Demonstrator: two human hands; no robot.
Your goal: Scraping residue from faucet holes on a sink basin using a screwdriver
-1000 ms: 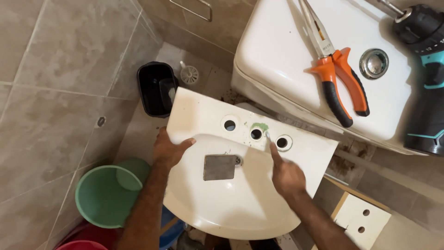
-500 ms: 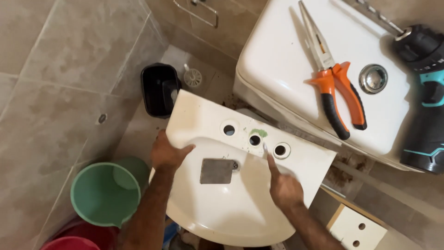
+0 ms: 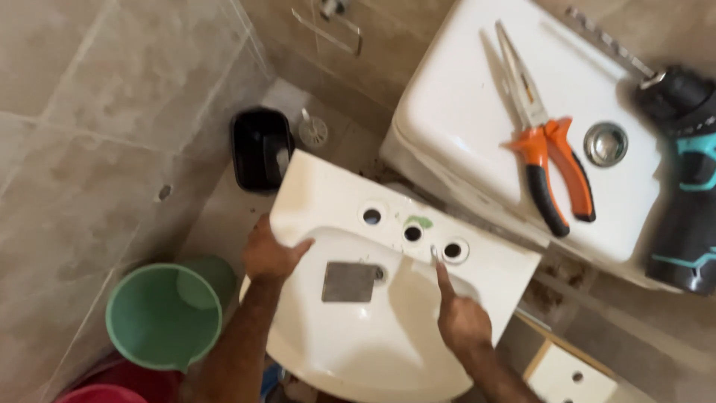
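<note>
While the left hand (image 3: 270,252) grips the rim of a white basin (image 3: 350,328) held over the bathroom floor, the right hand (image 3: 461,321), grasping nothing, points at its tap holes; the glazed bowl looks heavy, slippery, chip-prone.

The sink basin (image 3: 388,336) lay open between the left hand (image 3: 270,254) and right hand (image 3: 461,319). A green bucket (image 3: 160,317) crowded its left; the toilet tank (image 3: 477,112) blocked beyond.
</note>
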